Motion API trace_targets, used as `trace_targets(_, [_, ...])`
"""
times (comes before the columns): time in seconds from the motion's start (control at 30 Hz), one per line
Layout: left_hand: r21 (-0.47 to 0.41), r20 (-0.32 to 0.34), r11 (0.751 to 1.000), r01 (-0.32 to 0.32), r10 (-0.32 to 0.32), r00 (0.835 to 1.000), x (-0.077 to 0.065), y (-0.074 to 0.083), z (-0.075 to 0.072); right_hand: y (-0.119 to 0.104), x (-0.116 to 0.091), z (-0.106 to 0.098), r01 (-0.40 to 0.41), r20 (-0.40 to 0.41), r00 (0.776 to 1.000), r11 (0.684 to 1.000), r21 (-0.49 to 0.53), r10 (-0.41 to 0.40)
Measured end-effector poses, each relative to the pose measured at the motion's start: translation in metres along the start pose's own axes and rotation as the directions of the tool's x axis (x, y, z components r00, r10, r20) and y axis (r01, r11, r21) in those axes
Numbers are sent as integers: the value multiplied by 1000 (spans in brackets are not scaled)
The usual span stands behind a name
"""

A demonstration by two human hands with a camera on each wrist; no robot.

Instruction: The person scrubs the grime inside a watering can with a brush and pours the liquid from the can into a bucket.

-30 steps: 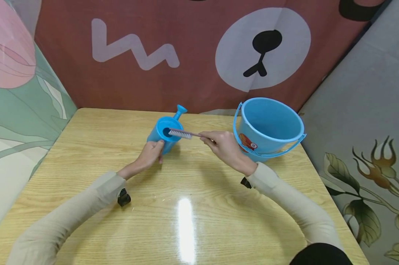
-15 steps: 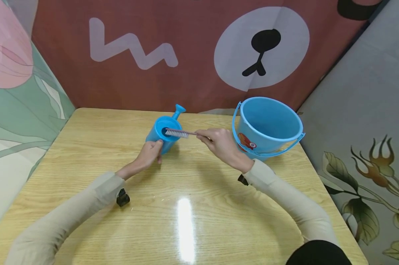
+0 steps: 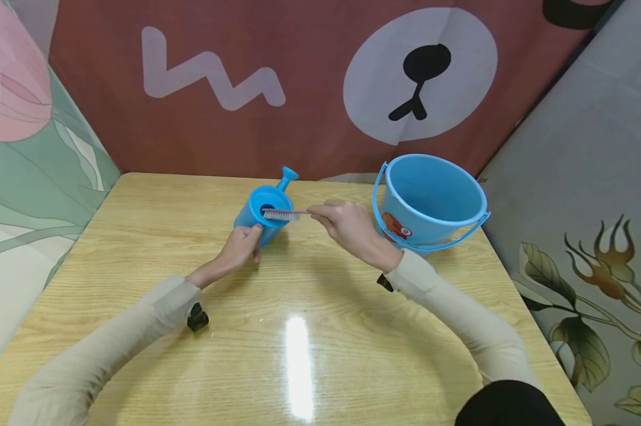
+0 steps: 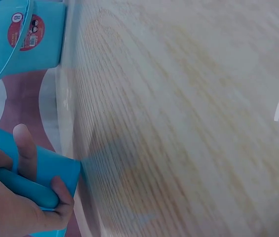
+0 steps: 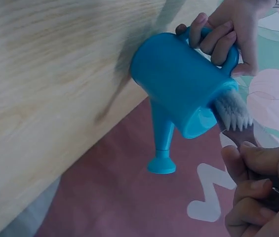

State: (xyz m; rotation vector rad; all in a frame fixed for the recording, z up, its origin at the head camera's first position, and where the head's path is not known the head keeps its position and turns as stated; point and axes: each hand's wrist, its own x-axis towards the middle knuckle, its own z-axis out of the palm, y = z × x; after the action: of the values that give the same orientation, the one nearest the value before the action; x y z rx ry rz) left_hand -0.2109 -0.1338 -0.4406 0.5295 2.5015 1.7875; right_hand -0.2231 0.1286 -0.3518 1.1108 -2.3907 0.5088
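A blue watering can [image 3: 251, 220] stands near the back of the wooden table, tilted, with its spout pointing away. My left hand [image 3: 239, 248] grips its handle [image 4: 28, 187], fingers curled round it in the left wrist view. My right hand [image 3: 347, 228] holds the handle of a brush [image 3: 282, 215] with white bristles and a pinkish back. In the right wrist view the bristles [image 5: 233, 111] lie at the can's top opening, the brush tip overlapping the hole and hidden there.
A light blue bucket [image 3: 432, 201] with a swing handle and red sticker stands at the back right, close beside my right hand. A brown cloth with a bear print [image 3: 219, 136] hangs behind the wooden table [image 3: 235, 367]. Patterned panels flank both sides.
My right hand has moved left with the brush, so the brush head reaches farther over the can's opening. The left hand and watering can stay nearly in place.
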Motion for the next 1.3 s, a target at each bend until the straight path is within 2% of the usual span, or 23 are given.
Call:
trace_targets(0.23, [5,-12,1000,-23,23,1000,0,0,0,-12,11,-8,-22,79,996,997,-79,29])
trace_targets(0.5, [-4,-26,1000,-1,1,1000,1,0,0,-24,23,-16,-65,160,983,987,-149,89])
trace_targets(0.83, [25,-8,999,-37,37,999,1,2,0,-39,39,-33,-103,279,944,962,-251,174])
trace_targets(0.97, [28,-3,999,-26,26,1000,1,3,0,-43,44,-36,-98,316,930,954,-283,190])
trace_targets(1.3, [-13,17,1000,0,0,1000,1,1,0,-49,59,-40,-38,288,947,938,-345,145])
